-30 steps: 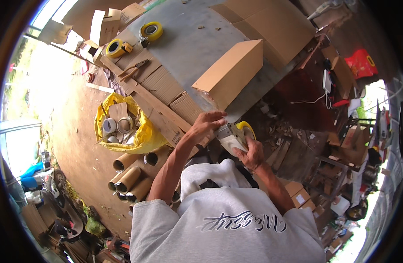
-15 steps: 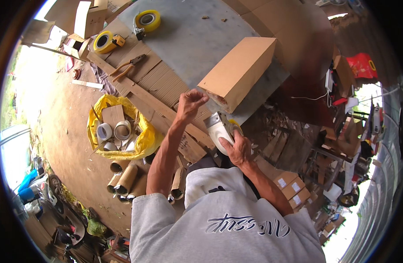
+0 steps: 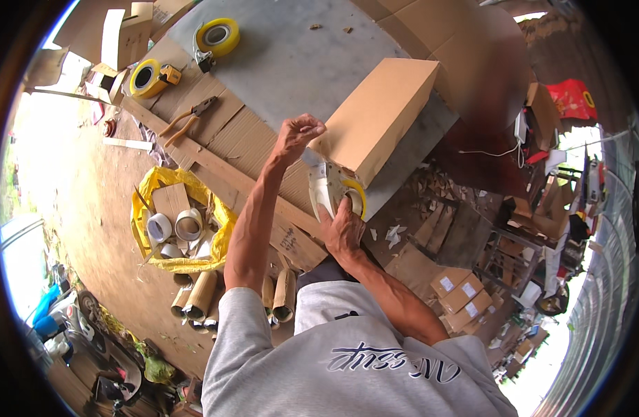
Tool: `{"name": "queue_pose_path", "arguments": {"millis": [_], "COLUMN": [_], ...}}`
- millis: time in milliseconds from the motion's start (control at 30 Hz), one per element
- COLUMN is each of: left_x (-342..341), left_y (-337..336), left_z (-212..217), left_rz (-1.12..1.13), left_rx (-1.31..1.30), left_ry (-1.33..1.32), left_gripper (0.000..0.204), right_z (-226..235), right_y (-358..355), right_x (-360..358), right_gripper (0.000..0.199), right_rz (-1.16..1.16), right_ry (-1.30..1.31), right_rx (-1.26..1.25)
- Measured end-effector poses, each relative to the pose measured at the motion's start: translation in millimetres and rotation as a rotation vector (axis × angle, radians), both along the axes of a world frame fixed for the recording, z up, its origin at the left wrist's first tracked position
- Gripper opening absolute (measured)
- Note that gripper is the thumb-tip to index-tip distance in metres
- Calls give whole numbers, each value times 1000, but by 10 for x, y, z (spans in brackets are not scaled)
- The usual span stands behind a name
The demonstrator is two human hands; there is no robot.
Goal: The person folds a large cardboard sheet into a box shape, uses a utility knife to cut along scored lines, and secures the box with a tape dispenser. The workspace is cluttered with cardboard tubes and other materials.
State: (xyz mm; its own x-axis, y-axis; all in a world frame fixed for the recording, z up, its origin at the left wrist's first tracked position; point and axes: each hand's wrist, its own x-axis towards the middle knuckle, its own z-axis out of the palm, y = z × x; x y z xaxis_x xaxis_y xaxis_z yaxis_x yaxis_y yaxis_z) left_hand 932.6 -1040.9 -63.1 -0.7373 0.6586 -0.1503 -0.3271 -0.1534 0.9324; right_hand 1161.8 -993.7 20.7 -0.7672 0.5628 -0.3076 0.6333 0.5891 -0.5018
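Observation:
A brown cardboard box (image 3: 385,111) lies lengthwise on the grey-topped table (image 3: 274,66). My right hand (image 3: 343,229) is wrapped round a pale tape dispenser (image 3: 323,189) with a yellow-edged roll of tape in it. The dispenser's front end is close to the box's near end; whether they touch I cannot tell. At the box's near left corner my left hand (image 3: 296,139) is closed, fingertips pressed together and pointing right. Whatever those fingers hold, if anything, is too small to make out. A pale, shiny piece shows between the left hand and the dispenser.
On the table's left part are a yellow tape roll (image 3: 222,37) in a dispenser, another tape roll (image 3: 145,78), a tape measure (image 3: 170,74) and pliers (image 3: 189,121). A yellow sack (image 3: 222,240) with tape rolls stands on the floor, with cardboard tubes (image 3: 201,295) nearby.
My right hand has brought the tape dispenser left and up to the box's near end. My left hand has shifted slightly farther away and its fingers now point right. The box has hardly moved.

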Motion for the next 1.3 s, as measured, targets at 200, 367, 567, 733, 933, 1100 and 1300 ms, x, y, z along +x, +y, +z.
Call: {"name": "queue_pose_path", "arguments": {"millis": [200, 367, 567, 733, 933, 1100, 1300], "left_x": [120, 257, 367, 812, 712, 716, 749], "left_y": [302, 483, 435, 673, 670, 668, 697], "left_z": [-401, -404, 35, 1066, 922, 923, 925], "left_rz": [8, 312, 196, -294, -387, -427, -401], "left_rx": [3, -267, -419, -885, -802, -805, -750], "left_ry": [87, 319, 248, 902, 734, 753, 767], "left_gripper": [21, 61, 45, 106, 101, 107, 105], "right_z": [-36, -148, -238, -87, 230, 323, -399], "right_y": [0, -9, 31, 96, 447, 831, 1536], "right_x": [-13, 40, 144, 73, 342, 918, 1425], "right_gripper": [49, 47, 45, 43, 43, 45, 61], "right_rz": [-8, 22, 54, 28, 165, 223, 359], "right_ry": [-42, 65, 207, 95, -114, -92, 229], "right_rx": [-32, 99, 244, 107, 81, 140, 499]}}
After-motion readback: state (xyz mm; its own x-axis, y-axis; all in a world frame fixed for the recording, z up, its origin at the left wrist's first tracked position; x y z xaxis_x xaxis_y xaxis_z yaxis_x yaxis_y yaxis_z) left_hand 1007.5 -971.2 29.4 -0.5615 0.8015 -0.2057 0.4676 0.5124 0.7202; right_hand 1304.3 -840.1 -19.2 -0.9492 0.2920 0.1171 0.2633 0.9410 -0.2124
